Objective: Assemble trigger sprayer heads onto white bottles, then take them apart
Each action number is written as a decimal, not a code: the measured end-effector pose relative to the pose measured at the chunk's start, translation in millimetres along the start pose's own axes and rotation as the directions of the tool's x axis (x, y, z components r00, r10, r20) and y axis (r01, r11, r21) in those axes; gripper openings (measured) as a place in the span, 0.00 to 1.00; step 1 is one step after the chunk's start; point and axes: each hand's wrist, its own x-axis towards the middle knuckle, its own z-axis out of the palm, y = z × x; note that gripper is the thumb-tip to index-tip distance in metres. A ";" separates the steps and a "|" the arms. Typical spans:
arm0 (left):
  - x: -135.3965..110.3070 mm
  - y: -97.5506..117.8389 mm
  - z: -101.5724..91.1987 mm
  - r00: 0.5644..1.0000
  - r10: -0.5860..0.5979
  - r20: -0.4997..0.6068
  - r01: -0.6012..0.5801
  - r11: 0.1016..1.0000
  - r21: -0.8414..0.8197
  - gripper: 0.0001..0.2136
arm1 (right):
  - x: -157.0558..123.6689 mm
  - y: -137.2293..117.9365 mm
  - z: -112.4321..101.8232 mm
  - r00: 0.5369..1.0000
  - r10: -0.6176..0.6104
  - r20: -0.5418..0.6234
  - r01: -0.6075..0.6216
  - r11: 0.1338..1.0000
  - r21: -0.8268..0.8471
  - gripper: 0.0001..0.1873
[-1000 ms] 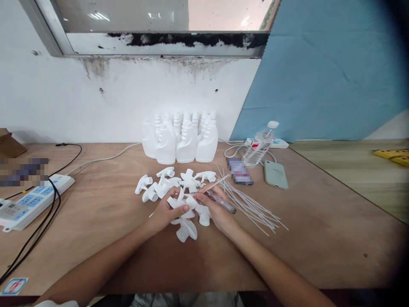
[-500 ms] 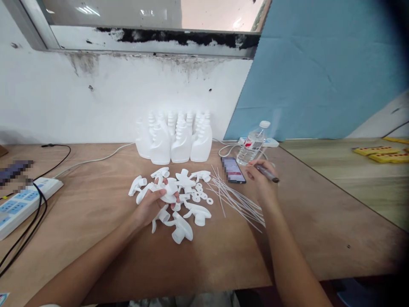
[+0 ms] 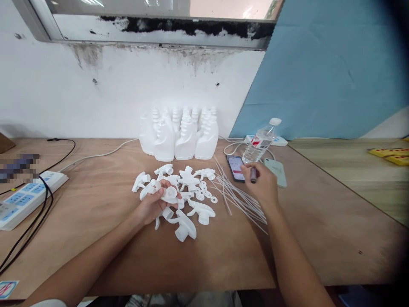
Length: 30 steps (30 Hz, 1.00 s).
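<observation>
My left hand (image 3: 152, 204) is closed around a white spray trigger head (image 3: 169, 195), held just above a pile of similar white trigger heads (image 3: 188, 213) on the wooden table (image 3: 96, 238). Small white washers (image 3: 206, 195) lie beside the pile. My right hand (image 3: 262, 185) is closed on a dark pen (image 3: 253, 175), its tip close to a lit phone (image 3: 235, 167). A fan of thin white dip tubes (image 3: 238, 198) lies between the pile and my right hand.
A cluster of white plastic bottles (image 3: 179, 134) stands by the wall. A clear water bottle (image 3: 262, 140), a second phone face down (image 3: 277, 171) and a power strip (image 3: 277, 140) lie at right. Another power strip (image 3: 27, 198) with black cables sits at left. Yellow items (image 3: 390, 154) rest far right.
My right hand left the trigger-head pile with the pen and reached right to the lit phone. My left hand kept its trigger head. The camera view shifted slightly.
</observation>
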 end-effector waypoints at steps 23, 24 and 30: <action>2.4 -4.5 6.0 0.996 -0.009 -0.088 0.018 0.995 0.095 0.11 | -71.6 -102.7 15.9 0.789 -0.176 0.589 -0.449 0.488 0.748 0.05; 2.3 -4.5 6.8 0.996 -0.013 -0.092 0.022 0.995 0.100 0.12 | -71.8 -103.6 16.4 0.809 -0.167 0.564 -0.406 0.534 0.742 0.04; 3.2 -3.2 11.0 0.993 -0.028 -0.117 0.042 0.992 0.120 0.14 | -74.6 -109.6 19.4 0.831 -0.448 0.329 0.085 0.687 0.721 0.09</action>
